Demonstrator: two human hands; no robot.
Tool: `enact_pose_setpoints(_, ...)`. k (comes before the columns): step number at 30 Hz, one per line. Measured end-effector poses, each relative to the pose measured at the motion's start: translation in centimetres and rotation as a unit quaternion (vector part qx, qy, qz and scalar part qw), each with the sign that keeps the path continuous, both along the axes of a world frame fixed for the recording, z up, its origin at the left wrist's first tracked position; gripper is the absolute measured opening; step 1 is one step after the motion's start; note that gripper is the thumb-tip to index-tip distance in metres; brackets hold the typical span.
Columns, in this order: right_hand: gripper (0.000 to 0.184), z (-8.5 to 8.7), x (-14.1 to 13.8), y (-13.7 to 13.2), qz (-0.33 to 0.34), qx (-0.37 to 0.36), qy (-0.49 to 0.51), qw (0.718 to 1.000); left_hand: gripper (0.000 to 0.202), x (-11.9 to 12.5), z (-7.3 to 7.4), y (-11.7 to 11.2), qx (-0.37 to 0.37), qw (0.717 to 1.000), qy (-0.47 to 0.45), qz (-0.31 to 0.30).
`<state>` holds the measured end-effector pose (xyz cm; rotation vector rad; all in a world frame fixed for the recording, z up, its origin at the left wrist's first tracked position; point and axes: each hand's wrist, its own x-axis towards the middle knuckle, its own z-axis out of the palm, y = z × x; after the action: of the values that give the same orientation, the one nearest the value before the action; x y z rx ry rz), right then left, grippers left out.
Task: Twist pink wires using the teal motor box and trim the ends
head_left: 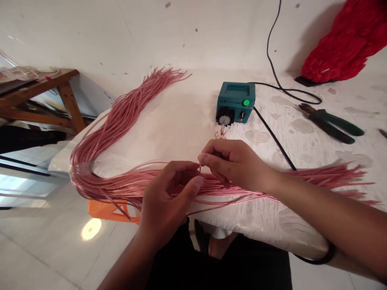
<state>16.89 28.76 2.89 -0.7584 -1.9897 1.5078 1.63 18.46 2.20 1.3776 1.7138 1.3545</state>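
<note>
A long bundle of thin pink wires (115, 121) loops over the white table (187, 117), bending at the left edge and running back across the front. My left hand (166, 199) is curled over the front strands, thumb and fingers pinched on them. My right hand (234, 163) meets it from the right, fingertips pinched on the tip of a single pink wire (200, 166) above the bundle. Both hands are closed, nearly touching.
A teal box-shaped tool (236, 102) with a green button and a toothed head stands behind my hands, its black cable (275, 137) trailing across the table. Green-handled pliers (331, 123) lie at right, a red fluffy heap (344, 44) at back right. A wooden trestle (45, 94) stands left.
</note>
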Motion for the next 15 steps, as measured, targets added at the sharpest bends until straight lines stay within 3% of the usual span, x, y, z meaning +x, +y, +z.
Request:
enact_pose_setpoints(4,0.027,0.11,0.01,-0.08,0.012,-0.049,-0.012,0.999,0.004,0.32,-0.18,0.09,-0.017,1.000,-0.009,0.004)
enact_pose_setpoints(15,0.030,-0.03,-0.32,0.13,-0.058,-0.015,0.011,0.998,0.005,0.42,-0.17,-0.05,-0.015,0.999,0.032,0.025)
